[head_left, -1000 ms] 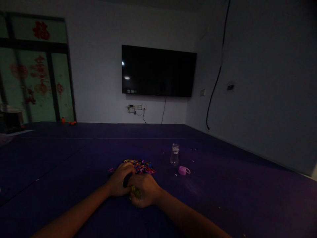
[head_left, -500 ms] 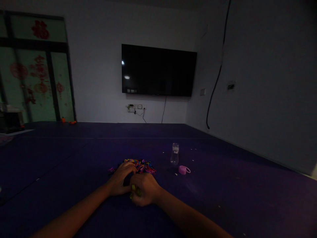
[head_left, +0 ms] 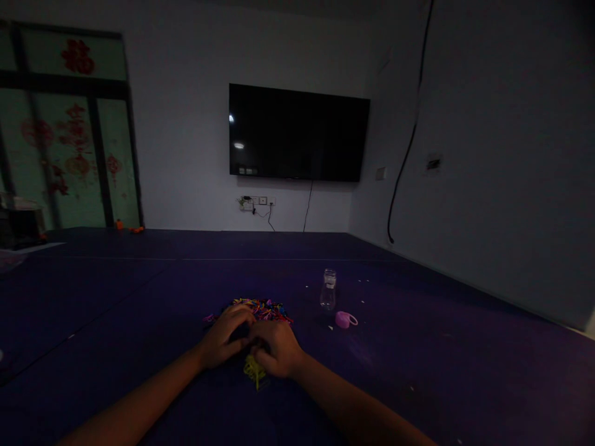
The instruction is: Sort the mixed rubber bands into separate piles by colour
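A heap of small multicoloured elastic bands (head_left: pixel 272 310) lies on the dark purple surface, partly covered by my hands. My left hand (head_left: pixel 227 336) rests at the heap's near left side, its fingers arched over the bands and its thumb held apart from them. Close against its fingertips is my right hand (head_left: pixel 277 348), with fingers curled inward; what lies between them is hidden. Just below the right hand sits a small bunch of yellow-green bands (head_left: pixel 254 370), loose on the surface. The dim light hides finer detail.
A clear plastic bottle (head_left: pixel 328 291) stands to the right of the heap. Beside it lies a pink cap with a loop (head_left: pixel 343 319). Small white scraps are scattered around. Orange objects (head_left: pixel 136 230) sit at the far left edge. A large television (head_left: pixel 297 133) hangs on the far wall.
The yellow-green bands, earlier in my right hand, now lie on the surface below it. My right hand has shifted slightly up toward the heap. My left hand has barely moved.
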Demonstrator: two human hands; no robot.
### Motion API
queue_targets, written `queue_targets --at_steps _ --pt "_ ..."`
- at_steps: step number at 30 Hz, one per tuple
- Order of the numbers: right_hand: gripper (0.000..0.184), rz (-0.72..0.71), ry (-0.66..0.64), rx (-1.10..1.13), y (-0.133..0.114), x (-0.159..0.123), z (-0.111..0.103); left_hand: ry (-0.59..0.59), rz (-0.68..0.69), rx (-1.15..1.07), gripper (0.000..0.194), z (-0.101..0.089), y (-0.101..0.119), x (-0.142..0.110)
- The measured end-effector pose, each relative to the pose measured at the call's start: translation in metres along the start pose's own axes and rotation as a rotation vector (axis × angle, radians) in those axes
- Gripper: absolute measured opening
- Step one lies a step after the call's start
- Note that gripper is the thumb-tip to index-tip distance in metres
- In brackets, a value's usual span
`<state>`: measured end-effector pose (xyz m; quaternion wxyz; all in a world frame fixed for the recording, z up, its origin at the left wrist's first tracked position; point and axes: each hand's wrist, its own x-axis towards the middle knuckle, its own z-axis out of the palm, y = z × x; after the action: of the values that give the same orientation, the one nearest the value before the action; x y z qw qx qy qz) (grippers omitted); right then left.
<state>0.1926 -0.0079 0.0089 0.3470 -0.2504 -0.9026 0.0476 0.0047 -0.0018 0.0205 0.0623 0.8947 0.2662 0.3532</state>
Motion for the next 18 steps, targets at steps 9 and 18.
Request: queue_targets --at_steps 9,18 --pt "0.024 0.248 0.134 -0.059 0.003 0.002 -0.003 0.077 -0.085 0.204 0.039 0.003 -0.001 0.002" --pt "0.034 0.63 0.31 -0.043 0.025 0.001 -0.001 -0.009 0.35 0.237 0.072 0.011 0.03 -0.008"
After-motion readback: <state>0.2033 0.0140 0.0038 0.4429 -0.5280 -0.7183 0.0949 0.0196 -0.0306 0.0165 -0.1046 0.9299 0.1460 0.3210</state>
